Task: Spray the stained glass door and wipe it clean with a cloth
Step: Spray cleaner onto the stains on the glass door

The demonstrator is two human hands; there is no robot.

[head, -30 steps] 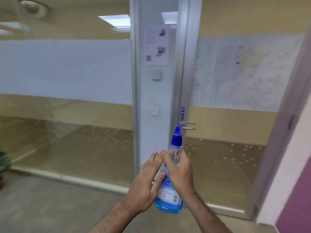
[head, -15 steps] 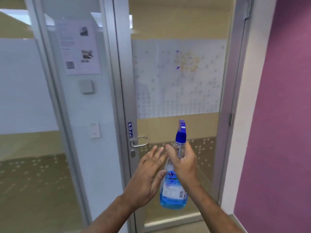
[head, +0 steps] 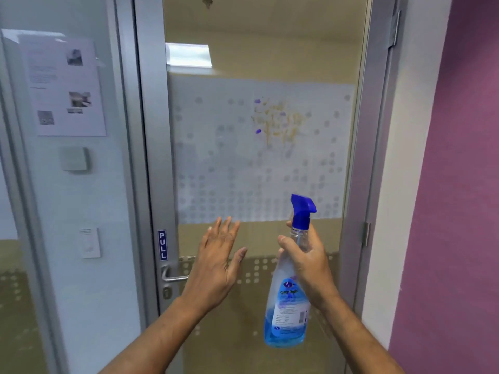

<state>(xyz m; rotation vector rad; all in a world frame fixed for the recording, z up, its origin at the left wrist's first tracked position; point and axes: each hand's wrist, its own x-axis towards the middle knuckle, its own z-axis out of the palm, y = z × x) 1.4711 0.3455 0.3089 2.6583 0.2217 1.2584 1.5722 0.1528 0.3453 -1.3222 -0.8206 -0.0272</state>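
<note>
Gripping the spray bottle [head: 287, 306] round its neck and shoulder, the right hand [head: 307, 268] held it upright before the glass door [head: 270, 306]. The blue trigger head [head: 302, 209] stood clear above the fingers, its nozzle seemingly turned toward the pane. Whether a finger lay on the trigger could not be told.

The high grip probably served for one-handed pumping; blue liquid filled only the bottle's lower part.

The left hand [head: 216, 265] was wide, fingers straight and spread, holding nothing. It hung apart from the bottle, in front of the lower pane near the door handle [head: 174, 273]. Judgement: free for the cloth, though no cloth was in view.

The stain [head: 278, 121], yellow streaks with purple spots, sat on the frosted dotted band [head: 216, 157], well above the nozzle. Judgement: spraying not yet begun, no wet patch visible on the glass; the bottle needed raising to bear on the stain.

A PULL sticker [head: 162, 244] marked the frame above the handle. Risk noted: overspray running down onto handle and lock.
</note>
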